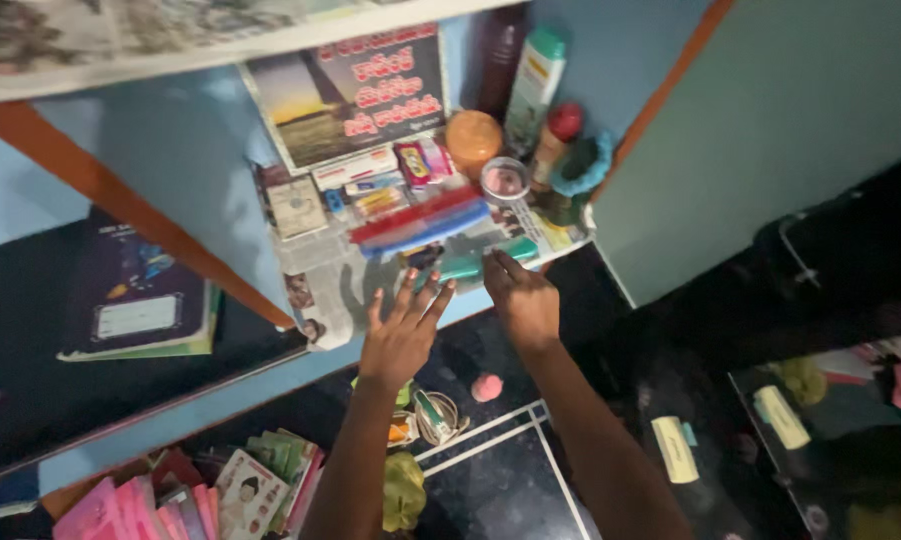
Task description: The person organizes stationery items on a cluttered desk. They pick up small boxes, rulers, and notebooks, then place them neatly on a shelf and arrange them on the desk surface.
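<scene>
Both forearms are bare, with no sleeves, and the left hand (pixel 402 340) and right hand (pixel 523 303) are ungloved.

This looks like a room in a home. Just beyond the left hand (pixel 402 335), a blue wall shelf (pixel 340 285) lined with newspaper is crowded with toiletries: a green-capped bottle (pixel 535 85), an orange jar (pixel 472 140), combs (pixel 420 222). Below the hand, booklets (pixel 250 490) and small things lie on a dark tiled floor (pixel 500 480).
</scene>
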